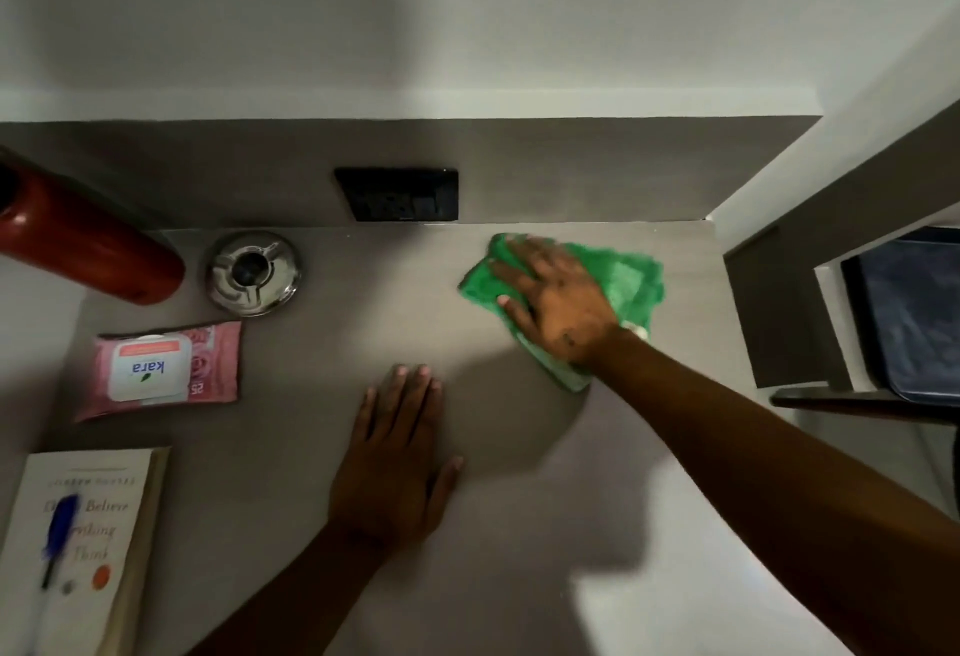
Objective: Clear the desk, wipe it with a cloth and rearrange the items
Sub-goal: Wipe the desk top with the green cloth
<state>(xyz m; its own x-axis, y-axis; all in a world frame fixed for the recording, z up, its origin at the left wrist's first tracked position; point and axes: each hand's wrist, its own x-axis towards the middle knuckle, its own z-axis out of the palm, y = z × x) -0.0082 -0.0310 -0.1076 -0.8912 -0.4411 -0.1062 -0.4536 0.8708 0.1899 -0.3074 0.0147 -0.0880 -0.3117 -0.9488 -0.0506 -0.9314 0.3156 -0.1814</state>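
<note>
The right hand (558, 299) lies flat and spread on a green cloth (631, 276), pressing it to the worktop (322, 447) near the back right corner; it grips nothing, only pins the cloth under the palm. The left hand (397, 468) rests open and empty on the bare middle, bracing.

The step looks like the wipe itself. To do it well, keep the palm weight even and the cloth bunched under the fingers so it does not trail.

Room is good leftward and toward the person. The back panel, with its black socket plate (397, 193), and the right edge are close. On the left sit a steel ashtray (253, 272), a pink wipes pack (161, 369), a red bottle (88, 244), and a book (78, 546) with a blue pen (58, 536) on it; these likely need shifting before that side is wiped.
</note>
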